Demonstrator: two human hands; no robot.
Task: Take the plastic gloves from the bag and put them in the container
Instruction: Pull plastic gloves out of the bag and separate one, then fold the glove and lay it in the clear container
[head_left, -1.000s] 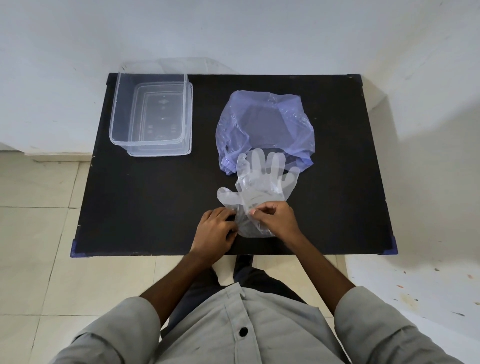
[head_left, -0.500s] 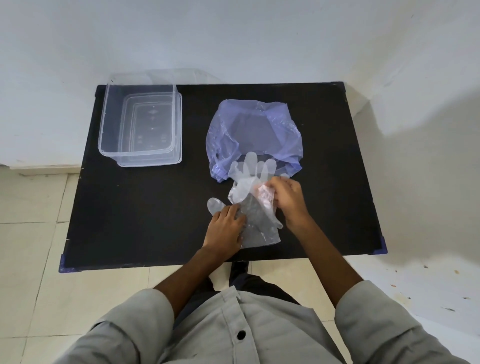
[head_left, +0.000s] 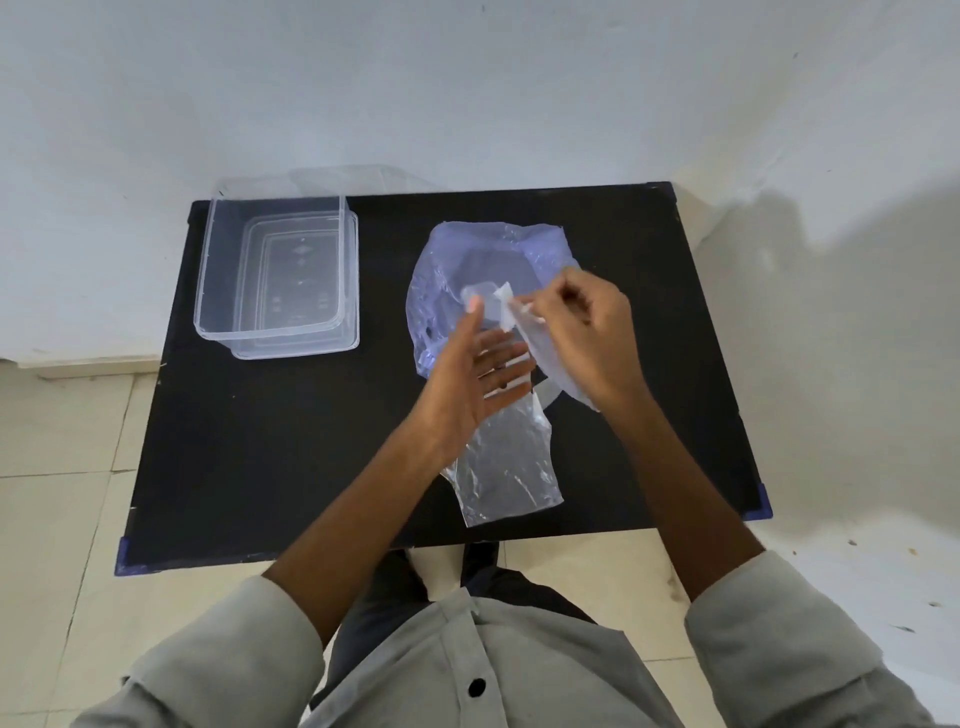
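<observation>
Clear plastic gloves (head_left: 506, 462) are lifted above the black table (head_left: 291, 441), the cuff end hanging down toward the front edge. My right hand (head_left: 582, 332) pinches the upper edge of the gloves. My left hand (head_left: 478, 374) is flat with fingers spread, palm against the plastic, thumb pointing up. The crumpled purple bag (head_left: 447, 260) lies behind both hands near the table's middle. The clear rectangular container (head_left: 201, 291) stands open at the back left corner, nothing visible inside.
The container rests on what looks like its clear lid (head_left: 353, 332). White walls close the table in at the back and right. Tiled floor (head_left: 62, 441) lies to the left and in front.
Both hands have risen from the table with the gloves. My right hand pulled one end up and back over the bag; my left hand opened flat against the plastic.
</observation>
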